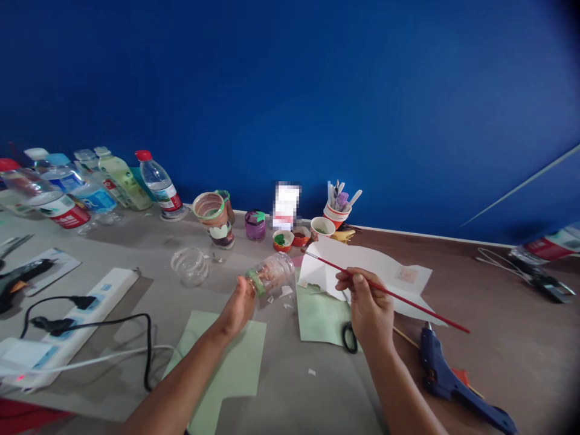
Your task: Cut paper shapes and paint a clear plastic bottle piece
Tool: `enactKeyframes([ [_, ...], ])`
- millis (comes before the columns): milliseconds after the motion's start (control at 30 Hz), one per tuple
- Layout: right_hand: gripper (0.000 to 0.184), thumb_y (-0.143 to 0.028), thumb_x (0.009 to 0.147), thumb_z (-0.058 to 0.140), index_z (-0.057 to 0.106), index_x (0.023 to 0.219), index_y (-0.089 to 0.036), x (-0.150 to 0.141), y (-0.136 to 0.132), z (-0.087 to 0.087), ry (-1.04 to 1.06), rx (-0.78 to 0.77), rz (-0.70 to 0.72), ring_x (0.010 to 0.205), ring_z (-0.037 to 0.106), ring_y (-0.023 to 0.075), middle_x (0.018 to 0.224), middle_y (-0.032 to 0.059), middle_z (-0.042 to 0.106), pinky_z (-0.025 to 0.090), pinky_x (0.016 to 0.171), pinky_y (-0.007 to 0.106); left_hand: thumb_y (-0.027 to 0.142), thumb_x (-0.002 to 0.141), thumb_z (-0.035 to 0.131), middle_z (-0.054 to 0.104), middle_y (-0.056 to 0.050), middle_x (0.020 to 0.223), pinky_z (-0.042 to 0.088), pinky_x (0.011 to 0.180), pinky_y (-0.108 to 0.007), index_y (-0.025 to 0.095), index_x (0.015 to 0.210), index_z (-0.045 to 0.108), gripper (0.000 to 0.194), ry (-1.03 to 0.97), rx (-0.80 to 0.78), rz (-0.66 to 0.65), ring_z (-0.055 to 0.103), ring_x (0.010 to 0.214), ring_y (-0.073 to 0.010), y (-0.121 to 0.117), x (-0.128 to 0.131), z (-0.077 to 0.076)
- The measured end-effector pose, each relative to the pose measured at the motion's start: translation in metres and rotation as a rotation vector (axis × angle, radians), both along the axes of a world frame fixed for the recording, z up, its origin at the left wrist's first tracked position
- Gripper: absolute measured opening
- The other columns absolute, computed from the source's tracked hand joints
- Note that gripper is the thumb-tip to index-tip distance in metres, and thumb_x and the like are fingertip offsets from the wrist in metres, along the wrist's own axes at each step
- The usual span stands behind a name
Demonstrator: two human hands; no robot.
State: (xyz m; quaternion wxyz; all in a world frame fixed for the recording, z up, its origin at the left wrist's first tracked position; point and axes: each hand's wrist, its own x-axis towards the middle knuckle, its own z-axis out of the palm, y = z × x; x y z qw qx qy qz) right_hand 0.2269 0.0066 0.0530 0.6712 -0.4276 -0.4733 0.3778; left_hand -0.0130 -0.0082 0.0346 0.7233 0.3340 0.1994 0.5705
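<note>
The left hand (236,307) has its grip closed on 1 clear cup (281,267) over the counter (317,399), green near its rim but mostly see-through, while the right hand (372,307) grips 1 red brush (421,309), tip off the cup.

Over the table (312,396), we hold a clear plastic bottle piece (277,270) sideways, its green-banded end toward the front edge, and a slim red-handled paintbrush (330,264) aslant, its tip toward the back edge.
</note>
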Motion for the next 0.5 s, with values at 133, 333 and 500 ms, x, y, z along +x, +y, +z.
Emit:
enactKeyframes([
  [133,0.018,-0.035,0.091,0.061,0.068,0.093,-0.019,-0.004,0.001,-0.003,0.014,-0.005,-0.020,0.065,0.066,0.0150,0.082,0.0040,0.072,0.054,0.067,0.032,0.065,0.081,0.060,0.065,-0.015,0.130,0.027,0.117,-0.053,0.017,0.119,0.069,0.062,-0.012,-0.019,0.017,0.042,0.139,-0.0365,-0.002,-0.003,-0.001],
  [333,0.024,-0.041,0.087,0.064,0.067,0.093,-0.018,-0.008,0.005,-0.004,-0.040,-0.063,-0.041,0.064,0.068,0.0169,0.079,0.0057,0.074,0.056,0.064,0.033,0.063,0.082,0.060,0.066,-0.015,0.130,0.028,0.117,-0.053,0.016,0.114,0.071,0.058,-0.002,-0.044,0.005,0.043,0.138,-0.0358,-0.003,-0.002,-0.003],
  [500,0.025,-0.041,0.087,0.063,0.067,0.092,-0.017,-0.008,0.008,-0.004,-0.084,-0.066,-0.040,0.064,0.069,0.0173,0.080,0.0065,0.074,0.057,0.065,0.034,0.066,0.079,0.061,0.066,-0.012,0.130,0.026,0.118,-0.051,0.018,0.107,0.073,0.057,0.151,0.022,0.058,0.045,0.137,-0.0353,-0.003,-0.002,-0.011],
])
